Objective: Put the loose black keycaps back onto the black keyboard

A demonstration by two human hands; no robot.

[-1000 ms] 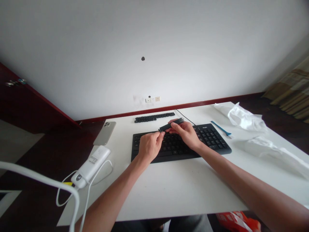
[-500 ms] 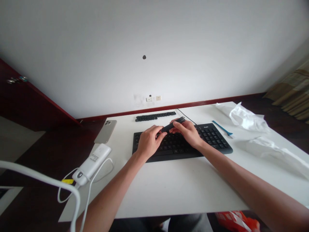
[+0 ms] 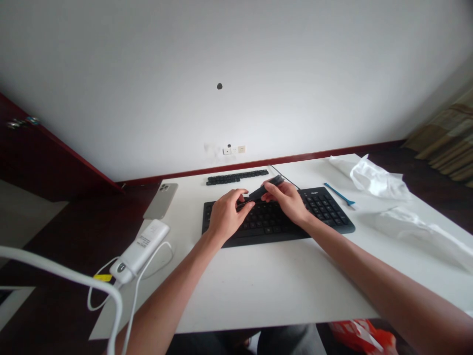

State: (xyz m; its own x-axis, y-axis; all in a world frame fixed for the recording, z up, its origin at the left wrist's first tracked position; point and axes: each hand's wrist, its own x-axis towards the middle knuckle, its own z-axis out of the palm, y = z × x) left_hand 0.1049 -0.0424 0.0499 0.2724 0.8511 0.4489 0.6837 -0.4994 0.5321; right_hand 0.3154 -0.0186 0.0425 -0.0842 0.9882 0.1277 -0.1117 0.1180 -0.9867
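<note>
Both my hands hover over a black keyboard [image 3: 325, 212] on the white table [image 3: 266, 291]. My right hand [image 3: 288, 202] is closed round a long black strip [image 3: 268, 188], which looks like a row of keycaps, held tilted above the keys. My left hand [image 3: 225, 217] pinches the strip's lower left end with thumb and fingers. Behind the keyboard lies another black row of keycaps [image 3: 237, 177] near the table's far edge.
A phone [image 3: 161, 200] lies face down at the table's left, with a white power bank [image 3: 142, 251] and white cables in front of it. A blue tool [image 3: 339, 194] and crumpled white plastic [image 3: 377, 180] lie to the right. An orange bag [image 3: 360, 335] shows under the table.
My left hand has opened a little and shifted its fingers along the strip's left end. The right hand and strip rose slightly. The view shifted a bit.
</note>
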